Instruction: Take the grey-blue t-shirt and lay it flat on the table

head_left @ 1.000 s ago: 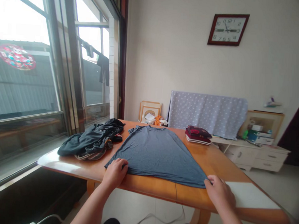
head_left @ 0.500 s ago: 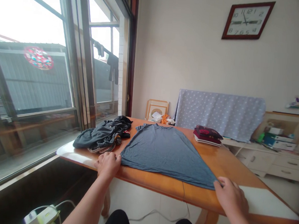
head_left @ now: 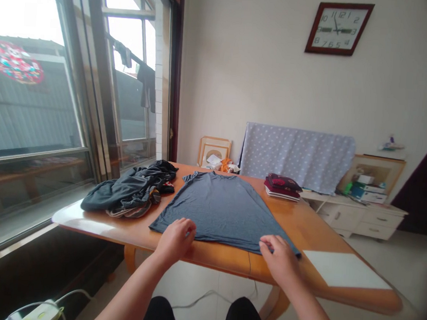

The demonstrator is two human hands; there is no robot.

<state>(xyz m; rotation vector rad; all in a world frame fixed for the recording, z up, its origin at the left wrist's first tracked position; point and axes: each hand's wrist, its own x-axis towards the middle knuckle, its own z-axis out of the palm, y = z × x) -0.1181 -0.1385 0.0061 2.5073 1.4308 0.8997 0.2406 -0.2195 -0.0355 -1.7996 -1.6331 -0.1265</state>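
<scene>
A dark blue-grey T-shirt (head_left: 225,204) lies spread on the wooden table (head_left: 314,230), its neck at the far side and its hem along the near edge. Over the hem's left part is my left hand (head_left: 179,236), fingers loosely curled with a gap before the thumb. My right hand (head_left: 278,254) is at the hem's right part, thumb and forefinger apart. No cloth is visibly raised by either hand. Both lower corners of the shirt lie flat, outside my hands.
A heap of dark clothes (head_left: 129,190) lies at the table's left. A folded dark red stack (head_left: 283,187) sits at the back right. A white sheet (head_left: 346,270) lies near the right edge. A power strip (head_left: 44,312) and cable (head_left: 204,296) are below.
Both hands have left the shirt's lower corners and moved inward along the hem. The shirt stays flat. The view has turned slightly right.
</scene>
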